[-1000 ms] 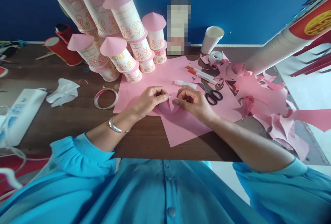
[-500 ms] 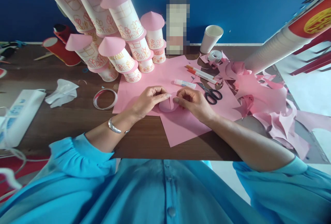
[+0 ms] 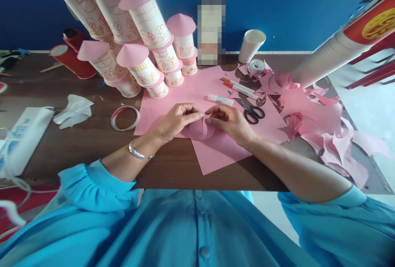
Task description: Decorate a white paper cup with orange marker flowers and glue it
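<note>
Between my hands is a pink paper disc (image 3: 200, 132) with a slit running in from its edge. My left hand (image 3: 182, 119) pinches it on the left of the slit, thumb and index finger closed at the top. From the other side, my right hand (image 3: 230, 122) pinches the paper near the same spot, its fingertips almost meeting the left ones. Under the hands lie pink paper sheets (image 3: 212, 154). A glue stick (image 3: 220, 99) and black-handled scissors (image 3: 253, 112) rest on the paper just beyond my right hand.
Paper-cup towers (image 3: 143, 24) with pink cone roofs stand at back left. Two markers (image 3: 240, 88), a tape roll (image 3: 256, 66) and a white cup (image 3: 252, 46) are farther back. Pink scraps (image 3: 314, 110) and a leaning cup stack (image 3: 324, 59) occupy the right. A tape ring (image 3: 125, 119) lies left.
The disc's edges at the slit have shifted, and more of its lower part shows beneath my fingers. My right fingertips have moved slightly up and left. Both hands keep their pinch.
</note>
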`<state>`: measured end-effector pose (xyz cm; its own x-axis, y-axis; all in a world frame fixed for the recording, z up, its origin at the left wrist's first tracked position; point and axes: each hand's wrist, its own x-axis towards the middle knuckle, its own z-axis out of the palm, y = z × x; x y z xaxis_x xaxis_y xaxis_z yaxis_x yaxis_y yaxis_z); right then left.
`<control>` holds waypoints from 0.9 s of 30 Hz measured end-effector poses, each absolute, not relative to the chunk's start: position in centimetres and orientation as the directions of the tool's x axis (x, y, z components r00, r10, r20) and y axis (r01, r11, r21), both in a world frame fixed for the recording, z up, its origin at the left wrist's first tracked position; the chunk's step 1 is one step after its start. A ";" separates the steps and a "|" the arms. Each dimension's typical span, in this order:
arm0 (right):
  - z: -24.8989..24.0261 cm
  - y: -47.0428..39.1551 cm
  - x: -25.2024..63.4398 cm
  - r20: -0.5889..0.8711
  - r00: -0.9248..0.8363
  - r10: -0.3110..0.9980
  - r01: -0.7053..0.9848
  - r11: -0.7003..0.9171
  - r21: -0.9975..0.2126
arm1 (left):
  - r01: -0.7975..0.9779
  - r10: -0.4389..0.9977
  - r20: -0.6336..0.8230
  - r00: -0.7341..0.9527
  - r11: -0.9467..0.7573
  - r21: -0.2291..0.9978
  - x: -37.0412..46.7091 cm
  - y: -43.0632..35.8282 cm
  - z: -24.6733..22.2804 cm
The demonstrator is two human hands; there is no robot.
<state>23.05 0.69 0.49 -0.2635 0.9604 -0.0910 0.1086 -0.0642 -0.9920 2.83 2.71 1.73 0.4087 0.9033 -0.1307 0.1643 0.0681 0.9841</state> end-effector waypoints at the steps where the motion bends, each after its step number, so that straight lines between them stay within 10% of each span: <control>1: 0.5 0.7 23.1 -0.100 -0.274 0.956 0.120 -0.069 -0.990 | 0.170 0.902 -0.133 0.410 0.068 0.983 2.8 2.7 1.8; 27: 1.2 0.4 22.9 -0.159 -0.322 0.934 0.132 -0.122 -0.984 | 0.274 0.899 -0.112 0.424 -0.009 0.962 2.8 2.4 2.1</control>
